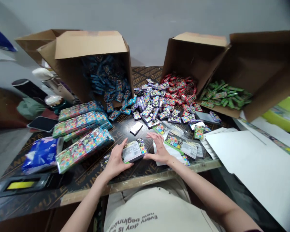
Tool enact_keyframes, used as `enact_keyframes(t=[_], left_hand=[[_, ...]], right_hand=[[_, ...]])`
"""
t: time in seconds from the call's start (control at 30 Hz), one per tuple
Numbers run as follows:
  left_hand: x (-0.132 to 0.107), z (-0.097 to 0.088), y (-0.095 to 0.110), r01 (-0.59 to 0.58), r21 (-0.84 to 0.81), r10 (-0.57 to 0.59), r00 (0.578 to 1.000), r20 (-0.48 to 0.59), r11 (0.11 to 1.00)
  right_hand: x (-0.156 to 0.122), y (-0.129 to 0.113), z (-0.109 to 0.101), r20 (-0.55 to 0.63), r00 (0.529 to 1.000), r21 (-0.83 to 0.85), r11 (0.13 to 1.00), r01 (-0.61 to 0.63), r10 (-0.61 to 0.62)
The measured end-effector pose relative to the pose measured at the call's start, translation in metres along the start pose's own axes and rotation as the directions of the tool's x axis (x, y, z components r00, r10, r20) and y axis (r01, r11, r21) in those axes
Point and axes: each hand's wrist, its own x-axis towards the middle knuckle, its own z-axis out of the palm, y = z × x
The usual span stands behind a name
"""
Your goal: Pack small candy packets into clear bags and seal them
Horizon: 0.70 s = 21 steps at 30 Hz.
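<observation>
My left hand [116, 160] grips the left side of a small printed packet [134, 150] with a white label, held just above the dark table [91, 180] near its front edge. On the packet's right side my right hand [159, 149] presses with fingers curved around it. Flat green-printed bags [181, 145] lie right beside my right hand. One small white pack [136, 128] lies alone just beyond the held packet.
Tipped cardboard boxes spill blue packs [108, 80], red packs [180, 88] and green packs [223, 95]; purple packs [151, 103] are heaped between. Wrapped bundles [83, 135] are stacked at left, with a blue pouch [40, 154] and a phone [42, 123]. White sheets [251, 161] lie at right.
</observation>
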Motion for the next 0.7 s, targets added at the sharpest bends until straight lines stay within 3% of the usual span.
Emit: enact_keyframes(t=[0.1,0.2,0.3,0.33,0.4,0.53,0.7], left_hand=[[0.006,0.004,0.005,-0.011,-0.013,0.01,1.0,-0.011,1.0],[0.011,0.009,0.007,-0.024,0.006,0.024,1.0,-0.006,1.0],[0.013,0.015,-0.002,-0.044,0.073,0.043,0.999,0.021,0.996],[0.013,0.018,-0.006,-0.063,0.104,0.06,0.998,0.035,0.993],[0.013,0.023,-0.015,-0.106,0.171,0.098,0.994,0.057,0.98],[0.011,0.032,-0.024,-0.139,0.265,0.128,0.99,0.058,0.954],[0.009,0.034,-0.023,-0.119,0.271,0.112,0.993,0.042,0.955]], right_hand=[[-0.005,-0.01,0.001,0.047,0.998,0.053,0.998,0.037,-0.04],[-0.001,0.003,-0.012,0.038,0.997,-0.029,0.997,0.067,-0.066],[0.018,0.049,-0.05,-0.191,0.973,-0.306,0.933,-0.187,0.132],[0.026,0.069,-0.067,-0.25,0.942,-0.406,0.859,-0.312,0.224],[0.042,0.111,-0.102,-0.249,0.867,-0.591,0.641,-0.49,0.433],[0.065,0.173,-0.153,-0.23,0.792,-0.639,0.526,-0.561,0.565],[0.083,0.199,-0.162,-0.174,0.752,-0.7,0.457,-0.549,0.636]])
